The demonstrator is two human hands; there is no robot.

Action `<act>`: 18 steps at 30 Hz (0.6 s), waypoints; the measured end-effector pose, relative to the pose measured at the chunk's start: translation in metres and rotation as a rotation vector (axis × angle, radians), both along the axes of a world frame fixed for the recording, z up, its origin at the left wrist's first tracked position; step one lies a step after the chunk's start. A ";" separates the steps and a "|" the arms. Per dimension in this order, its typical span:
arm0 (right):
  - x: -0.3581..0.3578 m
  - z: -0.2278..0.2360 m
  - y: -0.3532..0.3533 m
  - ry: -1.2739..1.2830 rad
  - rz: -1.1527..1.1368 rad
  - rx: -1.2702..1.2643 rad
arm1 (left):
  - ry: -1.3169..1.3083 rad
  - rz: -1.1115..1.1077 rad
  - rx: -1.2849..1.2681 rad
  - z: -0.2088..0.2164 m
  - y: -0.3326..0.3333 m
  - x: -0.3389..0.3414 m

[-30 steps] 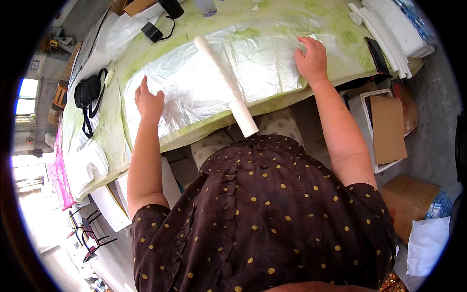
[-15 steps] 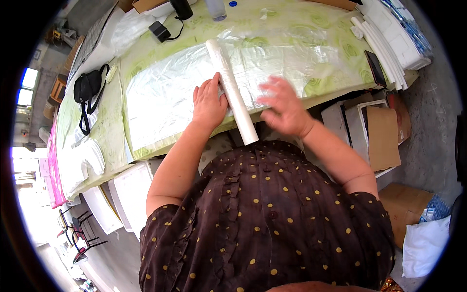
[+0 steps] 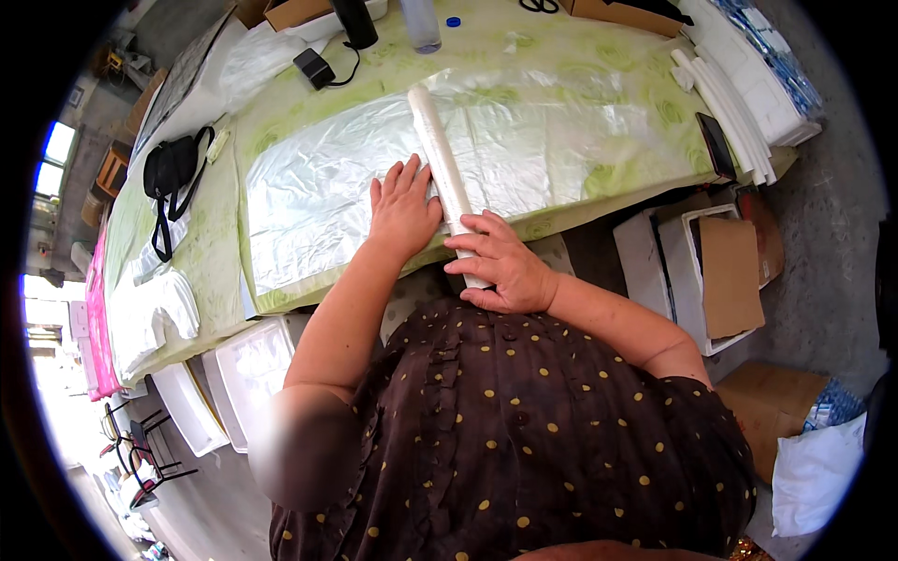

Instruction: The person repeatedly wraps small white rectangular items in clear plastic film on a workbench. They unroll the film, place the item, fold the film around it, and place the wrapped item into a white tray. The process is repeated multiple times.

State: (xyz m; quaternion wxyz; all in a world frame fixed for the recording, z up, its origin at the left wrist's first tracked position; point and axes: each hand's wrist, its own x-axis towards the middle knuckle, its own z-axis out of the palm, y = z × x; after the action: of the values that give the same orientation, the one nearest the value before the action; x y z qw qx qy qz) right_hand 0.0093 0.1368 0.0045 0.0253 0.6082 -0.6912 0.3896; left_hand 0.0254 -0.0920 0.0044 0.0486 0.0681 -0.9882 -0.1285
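A long white roll of plastic film (image 3: pixel 436 147) lies slanted on the table, its near end reaching past the table's edge toward my body. Under it spreads a thin clear plastic sheet (image 3: pixel 313 192), wrinkled and shiny. My left hand (image 3: pixel 404 213) rests flat on the sheet just left of the roll, fingers stretched out and the thumb side close against it. Over the roll's near end my right hand (image 3: pixel 510 266) is closed, its fingers laid across the top from the right. Part of that end is hidden beneath the fingers.
A green-patterned cloth covers the table (image 3: pixel 552 56). Around it lie a black phone (image 3: pixel 716 145), white tubes (image 3: pixel 734 107), a black pouch (image 3: pixel 170 168), a charger (image 3: pixel 314 68), a clear bottle (image 3: pixel 421 26) and a dark bottle (image 3: pixel 354 21). White boxes (image 3: pixel 645 252) stand below the right edge.
My right hand has come down and left from the air beside the roll onto its near end. The left hand remains flat beside the roll. The view has shifted slightly.
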 end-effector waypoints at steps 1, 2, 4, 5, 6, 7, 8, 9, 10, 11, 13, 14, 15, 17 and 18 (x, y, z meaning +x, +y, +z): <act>0.001 0.001 0.000 -0.008 -0.012 -0.007 | 0.018 0.000 -0.012 -0.002 -0.002 0.001; 0.002 0.003 -0.001 -0.017 -0.024 -0.014 | 0.037 0.001 -0.025 -0.002 -0.004 0.001; 0.002 0.005 -0.002 -0.030 -0.046 -0.013 | -0.013 -0.020 -0.008 0.012 -0.006 -0.002; 0.002 0.005 -0.003 -0.036 -0.052 -0.006 | -0.038 -0.030 0.000 0.020 -0.007 -0.004; 0.001 0.005 -0.005 -0.041 -0.059 0.003 | -0.072 -0.034 0.004 0.028 -0.008 -0.006; 0.001 0.005 -0.005 -0.032 -0.058 0.016 | -0.106 -0.038 0.008 0.036 -0.008 -0.009; 0.001 0.005 -0.006 -0.023 -0.058 0.030 | -0.139 -0.043 0.011 0.040 -0.010 -0.012; 0.002 0.005 -0.007 -0.015 -0.053 0.042 | -0.138 -0.026 0.112 0.038 -0.017 -0.018; 0.003 0.006 -0.008 -0.010 -0.056 0.045 | -0.138 -0.008 0.213 0.034 -0.028 -0.025; 0.003 0.006 -0.009 -0.004 -0.060 0.047 | -0.137 0.010 0.314 0.031 -0.034 -0.029; 0.003 0.006 -0.010 -0.002 -0.074 0.055 | 0.120 -0.076 0.276 0.032 -0.032 -0.031; 0.003 0.006 -0.010 -0.001 -0.077 0.061 | 0.281 -0.205 0.222 0.032 -0.027 -0.029; 0.004 0.006 -0.010 0.000 -0.080 0.068 | 0.442 -0.332 0.168 0.033 -0.021 -0.026; 0.004 0.008 -0.012 -0.017 -0.074 0.055 | 0.344 -0.406 0.148 0.027 -0.011 -0.020; 0.004 0.010 -0.012 -0.023 -0.069 0.050 | 0.308 -0.394 0.111 0.018 -0.009 -0.018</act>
State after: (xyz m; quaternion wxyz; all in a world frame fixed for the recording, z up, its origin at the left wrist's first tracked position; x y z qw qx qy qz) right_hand 0.0132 0.1248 0.0147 0.0156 0.5798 -0.7215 0.3781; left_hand 0.0075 -0.1005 0.0225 0.1688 -0.1434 -0.9547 -0.1985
